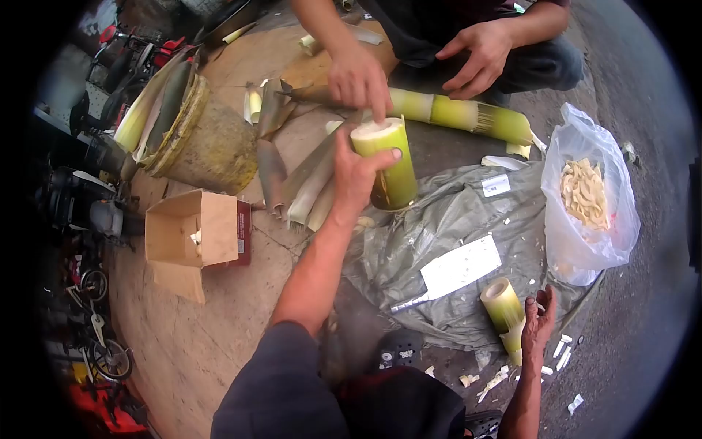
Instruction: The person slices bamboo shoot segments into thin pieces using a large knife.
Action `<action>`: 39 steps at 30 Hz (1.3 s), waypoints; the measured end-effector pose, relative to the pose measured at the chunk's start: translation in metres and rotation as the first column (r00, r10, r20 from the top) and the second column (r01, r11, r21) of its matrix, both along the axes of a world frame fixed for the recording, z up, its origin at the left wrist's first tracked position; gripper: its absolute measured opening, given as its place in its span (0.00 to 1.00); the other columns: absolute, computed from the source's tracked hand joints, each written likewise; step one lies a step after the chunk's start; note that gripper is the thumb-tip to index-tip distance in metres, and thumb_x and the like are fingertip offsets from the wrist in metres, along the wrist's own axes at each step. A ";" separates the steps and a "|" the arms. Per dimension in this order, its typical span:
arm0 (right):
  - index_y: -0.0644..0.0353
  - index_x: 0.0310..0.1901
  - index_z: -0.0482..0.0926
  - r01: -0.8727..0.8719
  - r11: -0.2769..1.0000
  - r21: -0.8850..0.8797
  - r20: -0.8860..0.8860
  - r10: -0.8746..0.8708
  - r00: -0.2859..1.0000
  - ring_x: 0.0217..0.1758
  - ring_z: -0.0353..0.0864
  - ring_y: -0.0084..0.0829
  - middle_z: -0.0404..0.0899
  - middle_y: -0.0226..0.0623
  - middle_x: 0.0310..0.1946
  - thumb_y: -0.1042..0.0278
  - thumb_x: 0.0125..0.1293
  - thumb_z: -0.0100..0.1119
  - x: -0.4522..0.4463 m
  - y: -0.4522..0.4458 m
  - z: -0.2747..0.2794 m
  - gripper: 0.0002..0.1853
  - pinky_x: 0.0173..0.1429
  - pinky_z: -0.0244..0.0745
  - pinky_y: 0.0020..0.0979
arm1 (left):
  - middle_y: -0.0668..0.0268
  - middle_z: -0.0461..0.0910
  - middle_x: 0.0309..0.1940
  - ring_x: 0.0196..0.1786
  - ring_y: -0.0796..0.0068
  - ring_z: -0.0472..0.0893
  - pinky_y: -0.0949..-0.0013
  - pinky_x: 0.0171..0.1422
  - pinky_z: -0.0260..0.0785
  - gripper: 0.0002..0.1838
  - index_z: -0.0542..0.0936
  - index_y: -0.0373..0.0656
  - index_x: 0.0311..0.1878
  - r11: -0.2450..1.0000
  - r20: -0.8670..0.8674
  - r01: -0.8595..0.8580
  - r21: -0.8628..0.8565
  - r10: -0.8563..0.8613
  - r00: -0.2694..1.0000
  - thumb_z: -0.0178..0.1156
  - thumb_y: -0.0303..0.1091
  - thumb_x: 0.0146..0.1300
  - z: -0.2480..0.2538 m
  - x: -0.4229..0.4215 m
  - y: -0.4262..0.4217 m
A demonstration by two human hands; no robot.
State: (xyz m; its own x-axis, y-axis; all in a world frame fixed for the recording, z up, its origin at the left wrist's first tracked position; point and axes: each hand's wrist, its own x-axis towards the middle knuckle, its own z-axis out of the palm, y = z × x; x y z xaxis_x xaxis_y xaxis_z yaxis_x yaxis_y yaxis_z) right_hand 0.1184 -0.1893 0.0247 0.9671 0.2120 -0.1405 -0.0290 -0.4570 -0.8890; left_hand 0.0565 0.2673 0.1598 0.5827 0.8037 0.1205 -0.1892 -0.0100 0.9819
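Note:
My left hand point(356, 172) grips a thick green bamboo shoot section point(395, 172) upright, thumb across its side. Its pale cut top faces up, and a co-worker's hand point(360, 80) has a finger at that top. My right hand point(539, 322) is low on the right with its fingers apart and partly curled; a small pale spot between them is too small to make out. Just left of it is a shorter bamboo shoot piece point(504, 314), not visibly gripped. A broad cleaver point(461, 268) lies on the grey sheet point(395, 256) between my arms.
A clear plastic bag point(563, 252) of pale sliced pieces stands at right. A long green shoot point(457, 113) lies before the crouching co-worker. Peeled sheaths point(311, 186), an open cardboard box point(219, 234) and a yellowish bucket point(208, 150) are at left. Pale scraps litter the ground.

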 end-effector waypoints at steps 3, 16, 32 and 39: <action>0.64 0.74 0.67 -0.011 0.995 -0.095 -0.020 0.009 1.000 0.66 0.76 0.40 0.76 0.47 0.63 0.61 0.69 0.70 -0.004 -0.003 0.001 0.37 0.69 0.70 0.39 | 0.56 0.79 0.50 0.50 0.66 0.81 0.64 0.57 0.76 0.39 0.67 0.34 0.63 0.996 -0.039 -0.058 0.071 0.061 0.997 0.76 0.25 0.48 0.003 -0.003 0.008; 0.61 0.73 0.66 -0.319 0.754 -0.574 0.031 0.409 0.912 0.65 0.74 0.54 0.74 0.51 0.63 0.54 0.43 0.84 -0.018 -0.007 0.000 0.55 0.69 0.70 0.48 | 0.65 0.82 0.42 0.42 0.75 0.81 0.70 0.49 0.75 0.19 0.79 0.34 0.56 0.783 -0.132 0.060 0.619 0.028 0.991 0.71 0.26 0.64 0.016 0.010 -0.077; 0.59 0.70 0.68 -0.505 0.791 -0.345 -0.201 0.463 0.863 0.60 0.80 0.54 0.79 0.51 0.55 0.61 0.45 0.77 -0.007 0.011 0.006 0.47 0.65 0.76 0.46 | 0.47 0.79 0.47 0.47 0.43 0.83 0.45 0.50 0.76 0.24 0.75 0.38 0.61 0.589 -0.880 0.724 0.360 -0.043 0.472 0.58 0.25 0.60 -0.146 -0.096 -0.187; 0.58 0.68 0.69 -0.565 0.660 -0.496 -0.156 0.572 0.805 0.59 0.80 0.52 0.78 0.51 0.54 0.55 0.46 0.80 -0.026 0.024 0.000 0.46 0.64 0.76 0.47 | 0.49 0.87 0.34 0.36 0.47 0.87 0.52 0.40 0.79 0.14 0.84 0.38 0.52 0.667 -0.729 0.700 0.255 -0.343 0.592 0.63 0.29 0.65 -0.087 -0.133 -0.191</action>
State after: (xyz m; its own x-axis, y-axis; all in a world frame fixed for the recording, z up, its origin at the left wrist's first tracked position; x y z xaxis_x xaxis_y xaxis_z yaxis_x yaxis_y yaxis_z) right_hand 0.0923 -0.1648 0.0251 0.6843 0.6249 -0.3760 0.3955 -0.7511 -0.5286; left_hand -0.0768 0.0761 0.0727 0.9559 0.2562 -0.1437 0.2726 -0.5913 0.7590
